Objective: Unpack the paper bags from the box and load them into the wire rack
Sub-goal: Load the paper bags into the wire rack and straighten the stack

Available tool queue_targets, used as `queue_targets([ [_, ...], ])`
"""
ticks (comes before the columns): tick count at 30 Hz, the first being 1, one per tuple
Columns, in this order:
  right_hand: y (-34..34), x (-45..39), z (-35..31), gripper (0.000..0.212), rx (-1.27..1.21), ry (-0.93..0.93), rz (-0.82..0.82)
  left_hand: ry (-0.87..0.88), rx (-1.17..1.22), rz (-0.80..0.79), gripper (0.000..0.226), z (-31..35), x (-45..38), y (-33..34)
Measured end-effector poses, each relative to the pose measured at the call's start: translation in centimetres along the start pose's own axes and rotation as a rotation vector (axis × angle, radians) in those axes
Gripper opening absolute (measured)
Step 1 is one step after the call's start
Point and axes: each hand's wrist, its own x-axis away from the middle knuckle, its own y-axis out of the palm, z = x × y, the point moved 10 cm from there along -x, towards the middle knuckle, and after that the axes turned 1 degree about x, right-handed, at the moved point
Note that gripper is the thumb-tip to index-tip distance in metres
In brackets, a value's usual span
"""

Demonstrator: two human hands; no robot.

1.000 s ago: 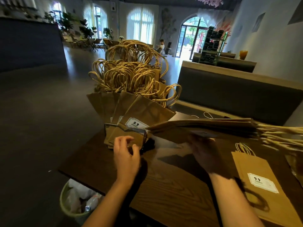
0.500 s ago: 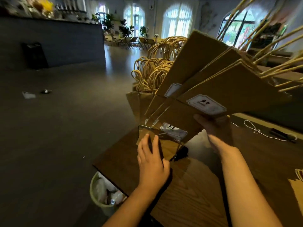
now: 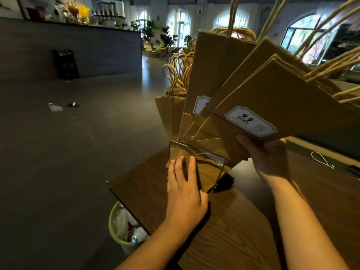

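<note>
Fingers of your left hand point(image 3: 185, 189) are lying straight and flat against the wire rack point(image 3: 200, 166) on the wooden table point(image 3: 243, 230), while your right hand point(image 3: 266, 154) is gripping a fanned bundle of paper bags point(image 3: 272, 98) just above the rack.

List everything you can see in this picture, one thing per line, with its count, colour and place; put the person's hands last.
Fanned brown paper bags with twisted handles: several, tilted above the rack end.
Upright brown paper bags in the rack: many, behind the fan.
Thin wire rack: one, silvery, table's near corner.
Dark wooden table: one, centre right.
Pale green waste bin: one, on the floor beside the table.
White string: one, table's far right.
Left hand: flat against the rack's front.
Right hand: grips the fanned bags.
</note>
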Motion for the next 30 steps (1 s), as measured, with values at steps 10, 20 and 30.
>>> queue_targets([
  [10, 0.6, 1.2, 0.9, 0.046, 0.103, 0.034, 0.007, -0.008, -0.044, -0.063, 0.087, 0.4, 0.0, 0.1],
  [20, -0.1, 1.5, 0.9, 0.038, 0.225, 0.113, 0.006, -0.032, 0.061, -0.06, 0.088, 0.1, 0.2, -0.1],
  [30, 0.0, 1.4, 1.1, 0.059, 0.202, 0.171, -0.046, 0.002, 0.028, -0.066, 0.079, 0.5, 0.2, -0.3],
])
